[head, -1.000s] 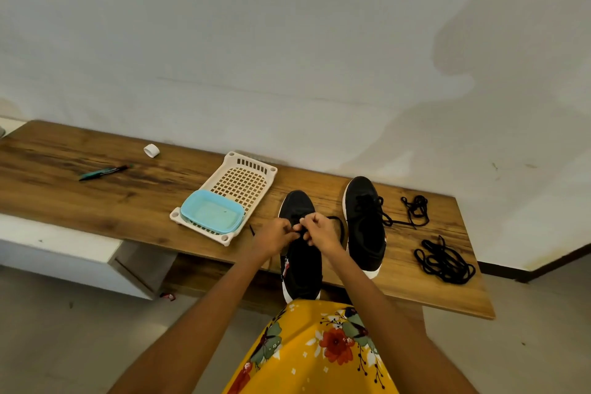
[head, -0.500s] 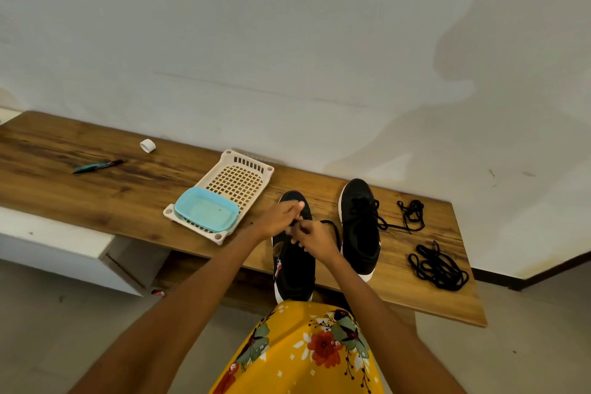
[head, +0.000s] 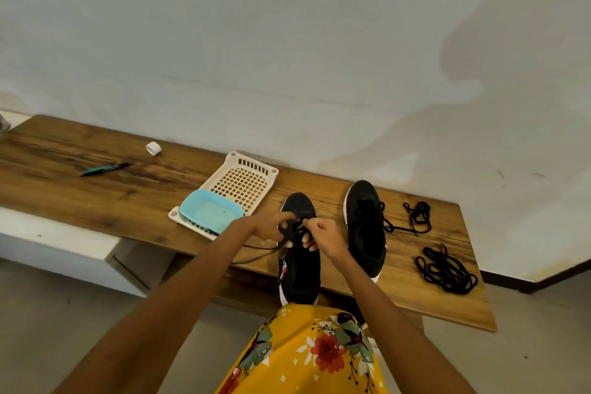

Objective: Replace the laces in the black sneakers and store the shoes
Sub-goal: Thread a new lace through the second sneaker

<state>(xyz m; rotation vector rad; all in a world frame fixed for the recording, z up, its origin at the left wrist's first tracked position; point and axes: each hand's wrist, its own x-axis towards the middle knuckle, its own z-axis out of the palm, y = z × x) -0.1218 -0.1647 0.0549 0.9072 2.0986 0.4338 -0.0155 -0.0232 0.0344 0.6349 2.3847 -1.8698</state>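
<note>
A: What are the hands gripping?
B: The left hand (head: pixel 270 227) and right hand (head: pixel 323 235) are both pinching the thin black lace (head: pixel 289 232) over the near black fabric sneaker (head: pixel 299 265), whose heel is overhanging the wooden bench's front edge (head: pixel 415 307).

A: And around it?
B: The second black sneaker (head: pixel 366 227) is standing just right; loose black laces (head: pixel 446 270) are lying beyond, near the bench end.
</note>
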